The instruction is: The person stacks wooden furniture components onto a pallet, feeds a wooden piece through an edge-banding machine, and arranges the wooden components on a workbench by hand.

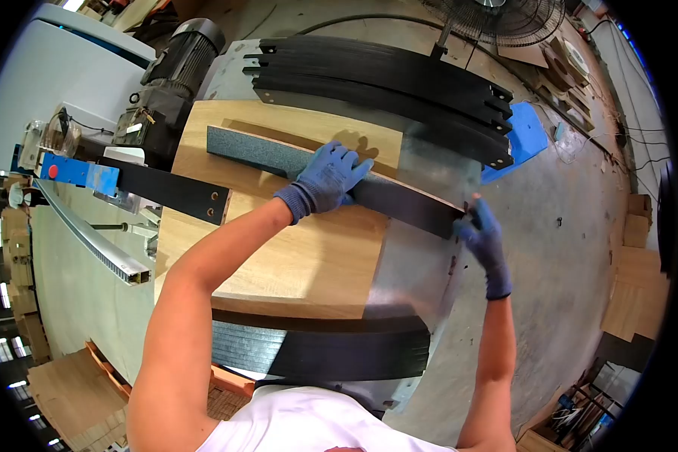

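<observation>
A long dark board (407, 203) stands on its narrow edge across a light wood panel (279, 264), its right end reaching past the panel. My left hand (328, 179), in a blue glove, is wrapped over the middle of this board. At the board's right end is my right hand (484, 235), also gloved, with its fingers partly bent; what they hold, if anything, is too small to tell. Left of the panel, another dark board (173, 190) with two holes at its end extends from a blue machine part (79, 172).
Stacked black boards (384, 90) lie at the table's far side, and more dark boards (354, 350) lie close to my body. A motor (181, 60) stands at the upper left, a fan (497, 15) at the upper right. Beyond the stack is a blue object (527, 134).
</observation>
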### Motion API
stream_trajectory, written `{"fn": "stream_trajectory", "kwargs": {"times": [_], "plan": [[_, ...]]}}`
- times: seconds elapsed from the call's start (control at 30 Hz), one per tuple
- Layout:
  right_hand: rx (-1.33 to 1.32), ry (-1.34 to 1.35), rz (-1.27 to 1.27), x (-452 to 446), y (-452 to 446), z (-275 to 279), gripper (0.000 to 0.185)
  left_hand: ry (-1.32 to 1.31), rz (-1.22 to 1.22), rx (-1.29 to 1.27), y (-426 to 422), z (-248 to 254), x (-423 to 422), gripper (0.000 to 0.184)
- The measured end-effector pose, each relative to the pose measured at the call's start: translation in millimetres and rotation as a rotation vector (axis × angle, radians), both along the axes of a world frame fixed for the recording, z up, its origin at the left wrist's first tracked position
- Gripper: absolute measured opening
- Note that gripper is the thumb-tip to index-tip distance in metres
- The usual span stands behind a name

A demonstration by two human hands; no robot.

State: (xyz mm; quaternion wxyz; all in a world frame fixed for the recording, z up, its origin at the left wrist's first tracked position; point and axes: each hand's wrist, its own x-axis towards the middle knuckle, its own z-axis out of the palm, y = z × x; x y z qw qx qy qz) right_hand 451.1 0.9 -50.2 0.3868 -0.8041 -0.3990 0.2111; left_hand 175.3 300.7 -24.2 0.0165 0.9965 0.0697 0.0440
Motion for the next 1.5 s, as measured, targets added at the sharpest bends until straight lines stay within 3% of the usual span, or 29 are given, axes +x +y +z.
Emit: {"fn": "stream_trajectory", "kwargs": {"times": [0.17, 0.47, 0.57, 0.63, 0.8, 0.9, 1.0, 1.17, 1.3, 1.37, 1.43, 1.5], "plan": [[0.148, 0.454, -0.116, -38.5, -2.0, -5.3, 0.060, -0.119, 0.036, 0.010, -16.1, -2.0, -10.0, 0.080], [0.137, -0.060, -0.196, -25.1, 41.7, -48.5, 0.043, -0.076, 0.159, 0.011, 4.9, -8.4, -16.7, 0.078], [0.009, 0.192, -0.281, -23.4, 61.0, -49.0, 0.041, -0.033, 0.212, 0.018, 8.1, -3.5, -23.4, 0.073], [0.038, 0.055, -0.241, -19.7, 62.4, -50.8, 0.040, 0.001, 0.236, 0.038, 10.5, -2.7, -32.3, 0.070], [0.023, -0.050, -0.238, -27.7, 65.9, -41.7, 0.037, -0.191, 0.227, -0.129, -33.4, 31.8, -68.0, 0.043], [0.059, -0.135, -0.264, -35.8, 63.1, -46.5, 0.037, -0.300, 0.351, -0.233, -61.5, 54.8, -105.9, 0.041], [-0.047, -0.561, -0.172, -49.9, 64.5, -9.8, 0.042, -0.435, 0.508, -0.290, -78.1, 69.1, -153.3, 0.038], [0.045, -0.165, 0.073, -69.5, 34.6, 29.3, 0.042, -0.289, 0.748, -0.582, -126.4, 100.7, -239.7, 0.042], [-0.071, -0.060, 0.461, -112.3, -27.7, 62.2, 0.040, -0.084, 0.665, -0.385, -159.2, 109.1, -301.8, 0.049], [-0.220, 0.233, 0.368, -123.6, -73.6, 57.7, 0.038, -0.138, 0.737, -0.327, -166.5, 91.5, -357.6, 0.049], [-0.074, 0.523, 0.214, -141.1, -115.7, 41.0, 0.039, -0.233, 0.937, -0.252, -156.6, 63.1, -434.3, 0.045], [0.095, 0.716, 0.074, -164.7, -154.7, 20.7, 0.041, -0.403, 1.171, -0.381, -151.6, 47.4, -494.7, 0.041]]}}
